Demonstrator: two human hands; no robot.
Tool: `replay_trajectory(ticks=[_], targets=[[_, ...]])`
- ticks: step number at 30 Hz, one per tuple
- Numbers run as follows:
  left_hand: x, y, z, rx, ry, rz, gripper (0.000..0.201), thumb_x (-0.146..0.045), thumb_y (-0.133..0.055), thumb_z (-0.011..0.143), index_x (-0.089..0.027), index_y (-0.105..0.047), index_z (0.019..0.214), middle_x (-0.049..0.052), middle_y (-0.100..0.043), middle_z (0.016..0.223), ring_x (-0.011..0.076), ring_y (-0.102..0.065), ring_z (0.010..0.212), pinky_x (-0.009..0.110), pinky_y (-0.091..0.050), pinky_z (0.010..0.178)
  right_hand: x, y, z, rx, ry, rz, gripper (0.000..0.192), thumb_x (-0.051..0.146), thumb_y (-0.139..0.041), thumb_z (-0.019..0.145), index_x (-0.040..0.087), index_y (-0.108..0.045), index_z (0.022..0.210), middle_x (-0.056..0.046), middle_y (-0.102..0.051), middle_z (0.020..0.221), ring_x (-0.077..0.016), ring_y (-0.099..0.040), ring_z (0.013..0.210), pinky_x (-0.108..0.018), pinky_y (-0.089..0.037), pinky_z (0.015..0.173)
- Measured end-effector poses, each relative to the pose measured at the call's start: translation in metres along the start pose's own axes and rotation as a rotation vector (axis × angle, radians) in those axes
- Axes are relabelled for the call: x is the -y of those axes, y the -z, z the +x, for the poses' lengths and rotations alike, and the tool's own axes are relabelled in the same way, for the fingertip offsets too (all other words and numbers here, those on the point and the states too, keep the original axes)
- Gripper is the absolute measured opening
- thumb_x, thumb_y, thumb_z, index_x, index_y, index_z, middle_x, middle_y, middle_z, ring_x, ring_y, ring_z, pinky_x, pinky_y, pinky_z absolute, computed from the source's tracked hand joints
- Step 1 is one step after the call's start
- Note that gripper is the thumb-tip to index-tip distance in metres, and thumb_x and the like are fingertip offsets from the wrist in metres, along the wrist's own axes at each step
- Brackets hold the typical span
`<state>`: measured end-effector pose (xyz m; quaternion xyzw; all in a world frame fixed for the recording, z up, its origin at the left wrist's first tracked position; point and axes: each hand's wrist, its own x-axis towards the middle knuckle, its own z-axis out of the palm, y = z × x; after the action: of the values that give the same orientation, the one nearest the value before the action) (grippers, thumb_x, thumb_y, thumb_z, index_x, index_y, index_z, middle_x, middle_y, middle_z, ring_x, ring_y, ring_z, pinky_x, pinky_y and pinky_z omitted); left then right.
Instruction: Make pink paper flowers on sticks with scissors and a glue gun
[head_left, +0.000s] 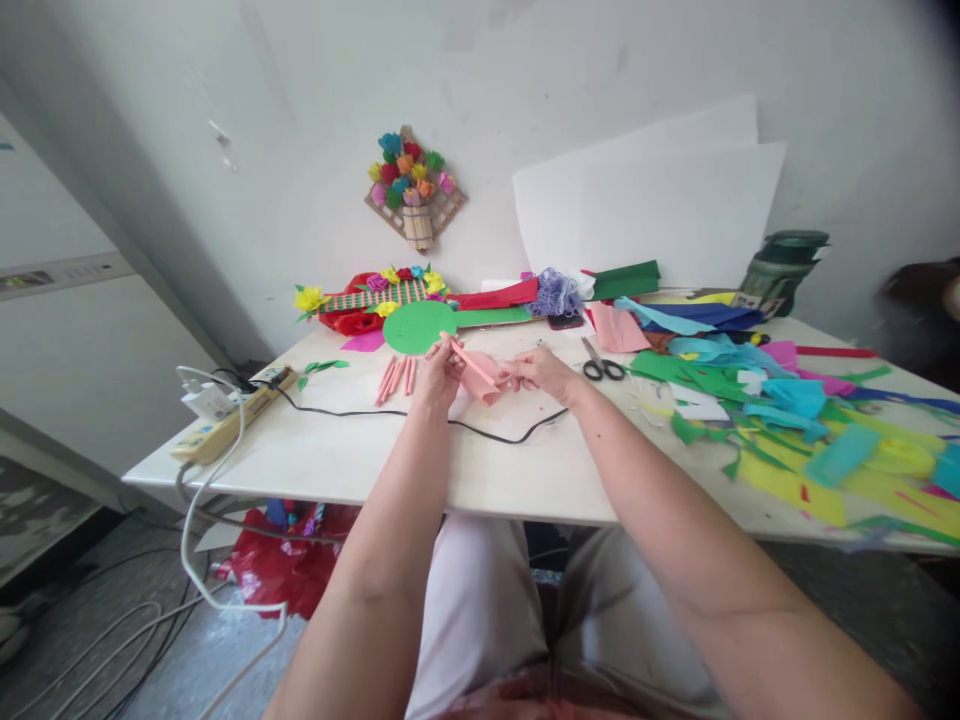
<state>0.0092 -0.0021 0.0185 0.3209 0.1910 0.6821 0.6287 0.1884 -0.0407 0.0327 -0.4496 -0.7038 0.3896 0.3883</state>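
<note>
Both my hands meet over the white table (465, 470), working a piece of pink paper (480, 375). My left hand (437, 375) pinches the rolled end of the pink paper, which sticks up as a thin tube. My right hand (541, 372) grips the loose, crumpled side of the same sheet. Several finished pink paper rolls (395, 378) lie just left of my left hand. A green paper circle (417, 327) lies behind my hands.
Black-handled scissors (602, 366) lie right of my right hand. Colourful paper scraps (795, 420) cover the right side. A power strip (225, 418) with a black cable (495, 432) sits at left. Paper flower crafts (375, 295) and white sheets (652, 215) stand along the wall.
</note>
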Motion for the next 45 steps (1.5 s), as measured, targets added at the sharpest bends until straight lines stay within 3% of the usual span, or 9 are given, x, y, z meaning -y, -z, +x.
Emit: replay_trajectory(ticks=[2,5,24,37,45], targets=[[0.0,-0.001,-0.001,-0.011,-0.005,0.0,0.01,-0.021,-0.068,0.073,-0.013,-0.062,0.072,-0.001,-0.059,0.06,0.001,-0.046,0.043,0.011,-0.04,0.044,0.003,-0.001,-0.002,0.11,-0.024,0.108,0.038,0.049,-0.062,0.066,0.012,-0.063,0.059,-0.003,-0.058,0.051,-0.0061,-0.033,0.042,-0.024,-0.023,0.044],[0.0,-0.001,-0.001,-0.021,-0.018,0.008,0.009,-0.021,-0.067,0.074,-0.013,-0.062,0.074,-0.001,-0.06,0.06,0.0015,-0.047,0.043,0.012,-0.04,0.044,0.004,-0.002,-0.004,0.166,-0.031,0.135,0.032,0.043,-0.067,0.063,0.012,-0.063,0.058,0.0,-0.055,0.048,-0.0055,-0.033,0.042,-0.023,-0.022,0.044],[0.003,-0.001,-0.002,0.047,-0.029,0.081,0.016,-0.026,-0.069,0.071,-0.017,-0.064,0.083,-0.002,-0.058,0.061,0.0026,-0.049,0.047,0.013,-0.041,0.048,-0.007,-0.015,0.004,0.022,0.018,0.113,0.012,0.024,-0.064,0.06,0.012,-0.063,0.057,0.001,-0.056,0.049,-0.0084,-0.046,0.049,-0.023,-0.034,0.052],[0.01,-0.001,-0.003,0.188,0.044,0.199,0.019,-0.016,-0.074,0.062,-0.011,-0.068,0.079,0.001,-0.061,0.062,0.0035,-0.052,0.05,0.015,-0.043,0.05,-0.01,-0.017,0.006,-0.152,0.148,-0.024,0.014,0.024,-0.06,0.065,0.013,-0.064,0.057,-0.001,-0.06,0.051,-0.012,-0.053,0.053,-0.024,-0.04,0.056],[0.011,-0.001,-0.004,0.159,0.049,0.2,0.019,-0.015,-0.074,0.062,-0.011,-0.067,0.079,0.001,-0.062,0.063,0.0035,-0.053,0.049,0.015,-0.043,0.05,-0.013,-0.02,0.009,-0.164,0.152,-0.093,0.016,0.026,-0.059,0.065,0.013,-0.064,0.057,-0.001,-0.061,0.053,-0.0128,-0.053,0.054,-0.024,-0.04,0.056]])
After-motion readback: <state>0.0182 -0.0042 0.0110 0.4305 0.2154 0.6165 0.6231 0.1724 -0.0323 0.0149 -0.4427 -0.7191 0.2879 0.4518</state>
